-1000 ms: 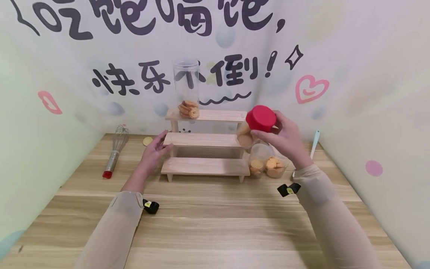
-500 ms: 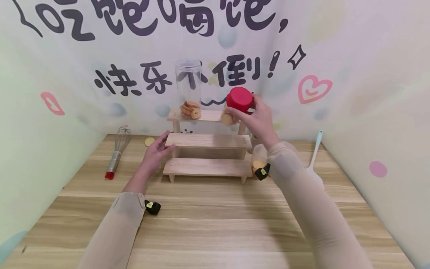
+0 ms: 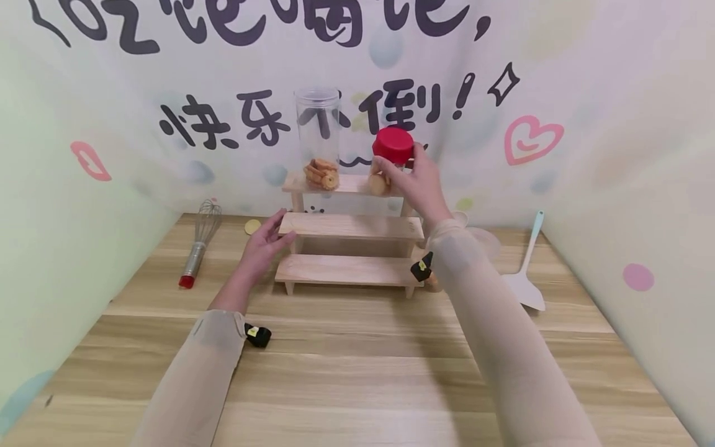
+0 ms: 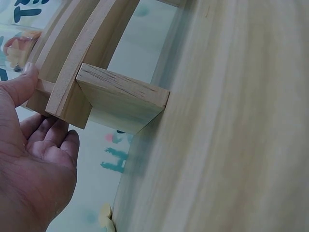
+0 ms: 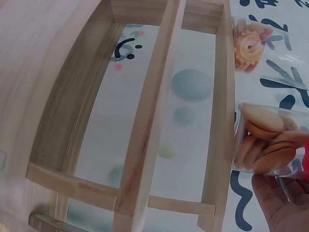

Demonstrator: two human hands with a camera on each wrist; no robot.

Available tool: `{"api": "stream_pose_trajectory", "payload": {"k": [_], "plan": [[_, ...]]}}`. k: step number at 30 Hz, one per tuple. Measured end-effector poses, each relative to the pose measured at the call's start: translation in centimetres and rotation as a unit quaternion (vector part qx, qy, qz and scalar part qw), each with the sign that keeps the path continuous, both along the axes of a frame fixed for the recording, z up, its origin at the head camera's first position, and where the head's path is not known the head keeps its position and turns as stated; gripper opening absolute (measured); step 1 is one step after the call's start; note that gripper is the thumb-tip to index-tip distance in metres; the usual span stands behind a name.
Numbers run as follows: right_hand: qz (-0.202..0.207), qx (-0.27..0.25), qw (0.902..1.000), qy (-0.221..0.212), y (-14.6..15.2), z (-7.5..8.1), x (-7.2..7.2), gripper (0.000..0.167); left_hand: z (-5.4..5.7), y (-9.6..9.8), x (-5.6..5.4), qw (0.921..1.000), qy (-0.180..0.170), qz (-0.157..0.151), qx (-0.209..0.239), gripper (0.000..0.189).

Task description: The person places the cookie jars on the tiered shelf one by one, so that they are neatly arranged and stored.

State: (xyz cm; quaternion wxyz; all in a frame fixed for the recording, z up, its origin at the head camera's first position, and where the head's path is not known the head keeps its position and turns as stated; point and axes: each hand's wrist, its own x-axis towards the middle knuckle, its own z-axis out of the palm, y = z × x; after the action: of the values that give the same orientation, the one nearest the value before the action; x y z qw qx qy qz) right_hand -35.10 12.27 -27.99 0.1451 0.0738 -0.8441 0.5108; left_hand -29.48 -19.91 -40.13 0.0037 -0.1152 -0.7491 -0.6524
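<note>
A three-tier wooden shelf stand [image 3: 352,226] stands at the back of the table. My left hand [image 3: 261,248] holds the left end of its middle tier, thumb and fingers on either side of the board [image 4: 72,92]. With my right hand [image 3: 420,186] I grip a short clear jar with a red lid [image 3: 393,146], upright at the right end of the top tier. Sandwich-like biscuits [image 5: 270,140] fill the jar in the right wrist view, its base at the top board; whether it bears weight there I cannot tell. Left of it stands a tall clear jar [image 3: 318,136] with some cookies at its bottom.
A whisk [image 3: 195,251] lies on the left of the table, near a small yellow disc [image 3: 252,226]. To the right lies a white spatula [image 3: 525,285] with a pale blue handle. Clear containers [image 3: 485,242] beside the stand are partly hidden by my right forearm.
My right hand has carried the red-lidded jar up and left from beside the stand to the top tier's right end. The left hand has stayed on the stand.
</note>
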Motion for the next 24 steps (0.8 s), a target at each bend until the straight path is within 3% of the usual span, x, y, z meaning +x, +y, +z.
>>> {"api": "stream_pose_trajectory", "payload": {"k": [1,6,14,19,24], "plan": [[0.0,0.008,1.0,0.002,-0.1,0.0,-0.1,0.084,0.4,0.1,0.3,1.0,-0.004,-0.001,0.0,0.072],[0.0,0.046,0.9989,0.015,-0.4,-0.2,-0.8,0.08,0.4,0.0,0.3,1.0,-0.005,0.003,-0.006,0.072],[0.005,0.071,0.9974,0.013,-0.2,-1.4,-1.8,0.071,-1.8,-0.5,-1.6,1.0,0.001,0.005,0.006,0.073],[0.002,0.099,0.9951,0.004,0.4,-3.2,-1.8,0.064,-2.1,-0.6,-1.6,1.0,0.003,0.006,0.004,0.074],[0.0,0.099,0.9947,0.03,0.6,-3.8,-1.7,0.062,-2.0,-0.5,-1.4,0.9999,0.005,0.005,0.009,0.074]]}}
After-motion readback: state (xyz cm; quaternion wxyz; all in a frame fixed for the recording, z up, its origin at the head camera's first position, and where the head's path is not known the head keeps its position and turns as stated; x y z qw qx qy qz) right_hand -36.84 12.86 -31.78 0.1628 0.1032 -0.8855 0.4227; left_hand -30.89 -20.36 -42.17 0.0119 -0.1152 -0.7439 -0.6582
